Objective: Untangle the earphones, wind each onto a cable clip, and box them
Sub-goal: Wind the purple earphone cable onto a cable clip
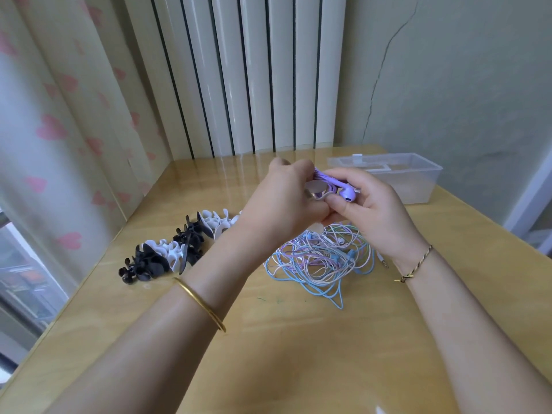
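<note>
Purple earphone (348,194) is held above mid-worktop, cord bundled round a pale cable clip (316,186). Left hand (283,201): fingers curled tight on clip and bundle. Right hand (370,213): fingers pinching the earbud end. I can't see whether the cord is seated in the clip.

Risks as I read them:
- The bud slips the pinch and the springy coil unwinds.
- The loose end drops into the tangle of earphones (322,258) directly below and snags.

Spare clips (179,249) lie toward the left edge. Clear plastic box (397,180) sits at the far right corner of the worktop (268,369). Reaching there with a half-fastened coil could shed it.
</note>
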Available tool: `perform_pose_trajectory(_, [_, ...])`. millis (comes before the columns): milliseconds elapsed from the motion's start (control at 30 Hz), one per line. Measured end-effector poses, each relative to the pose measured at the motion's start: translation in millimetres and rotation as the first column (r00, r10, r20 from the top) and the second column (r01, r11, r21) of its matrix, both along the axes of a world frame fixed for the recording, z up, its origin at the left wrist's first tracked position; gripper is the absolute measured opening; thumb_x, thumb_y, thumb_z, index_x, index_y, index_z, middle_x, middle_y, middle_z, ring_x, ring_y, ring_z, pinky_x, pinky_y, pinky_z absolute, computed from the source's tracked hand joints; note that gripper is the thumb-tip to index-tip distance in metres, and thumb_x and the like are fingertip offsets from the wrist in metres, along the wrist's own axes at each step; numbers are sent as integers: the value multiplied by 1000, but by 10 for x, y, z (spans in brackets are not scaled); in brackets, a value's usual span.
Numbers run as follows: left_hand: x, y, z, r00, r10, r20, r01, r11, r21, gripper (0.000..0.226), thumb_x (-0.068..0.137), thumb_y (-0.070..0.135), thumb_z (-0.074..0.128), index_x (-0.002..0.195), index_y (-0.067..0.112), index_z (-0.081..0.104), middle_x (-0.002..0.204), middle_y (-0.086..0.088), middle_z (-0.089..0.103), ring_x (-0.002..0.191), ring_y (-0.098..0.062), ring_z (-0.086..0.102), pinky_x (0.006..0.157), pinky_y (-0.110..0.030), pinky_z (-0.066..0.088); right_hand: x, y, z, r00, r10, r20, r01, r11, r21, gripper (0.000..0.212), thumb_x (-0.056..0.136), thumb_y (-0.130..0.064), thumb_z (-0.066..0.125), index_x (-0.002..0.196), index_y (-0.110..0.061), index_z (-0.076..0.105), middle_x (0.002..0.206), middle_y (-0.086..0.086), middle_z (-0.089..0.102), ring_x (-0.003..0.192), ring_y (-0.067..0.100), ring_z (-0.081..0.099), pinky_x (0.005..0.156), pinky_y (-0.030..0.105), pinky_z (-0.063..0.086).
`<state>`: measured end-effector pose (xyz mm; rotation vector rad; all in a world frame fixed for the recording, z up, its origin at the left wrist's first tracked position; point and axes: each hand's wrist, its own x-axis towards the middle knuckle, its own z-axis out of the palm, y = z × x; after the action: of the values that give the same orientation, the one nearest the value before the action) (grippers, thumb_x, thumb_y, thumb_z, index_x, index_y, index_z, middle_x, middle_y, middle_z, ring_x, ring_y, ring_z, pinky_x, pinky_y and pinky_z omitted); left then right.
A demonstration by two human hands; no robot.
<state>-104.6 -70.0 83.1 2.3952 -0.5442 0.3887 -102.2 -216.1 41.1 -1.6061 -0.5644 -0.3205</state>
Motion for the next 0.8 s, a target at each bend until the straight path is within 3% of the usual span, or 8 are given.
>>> perform_pose_trajectory(100, [-8,17,7,1000,-8,16,8,1000,-25,20,77,22,67,84,13,50,83,-3,45,77,-11,33,59,-7,34,12,-5,28,1000,22,-19,-21,1000,21,29,89,9,53,100,-17,60,86,8,63,63,11,66,60,22,55])
perform_pose_trajectory(233, [-3,41,13,1000,-23,12,23,999,-26,21,80,22,68,88,6,56,76,3,42,77,-12,39,47,-14,36,52,-42,23,996,80,-39,-79,996,32,15,87,-2,57,98,-12,59,75,9,65,61,20,66,60,30,56])
perform_pose_trajectory(333, [7,59,14,999,-48,-4,48,998,-29,23,83,26,69,86,7,56,78,-1,48,71,-11,47,48,-22,35,74,-80,26,991,119,-56,-118,993,26,14,85,-13,60,98,-12,57,69,5,67,58,24,65,59,31,55])
perform_pose_trajectory(500, [12,50,53,996,-72,-56,68,995,-67,22,83,26,67,81,8,54,78,-16,65,38,-7,39,37,-16,31,108,-81,40,992,111,-65,-106,992,66,13,85,-14,53,97,-14,57,66,4,63,53,23,62,53,30,53])
perform_pose_trajectory(633, [-9,60,94,990,-83,-111,70,991,-111,19,86,23,67,85,10,54,71,-10,62,29,-6,39,29,-12,25,127,-72,35,998,55,-33,-53,997,58,16,86,-13,49,99,-18,57,61,-4,60,47,16,59,49,26,50])
perform_pose_trajectory(700, [-14,77,99,988,-77,-131,61,991,-123,17,87,22,66,86,9,54,61,-2,56,27,-6,38,27,-12,22,121,-72,26,999,31,-15,-31,999,38,16,92,-7,50,100,-18,56,59,-5,60,46,14,58,48,23,49])
perform_pose_trajectory(800, [0,73,85,985,-73,-157,45,984,-174,18,87,20,66,79,12,52,63,-3,58,27,-7,38,29,-13,24,88,-33,27,1000,-18,23,17,1000,26,26,95,3,45,101,-19,58,63,-1,58,47,15,58,49,25,50])
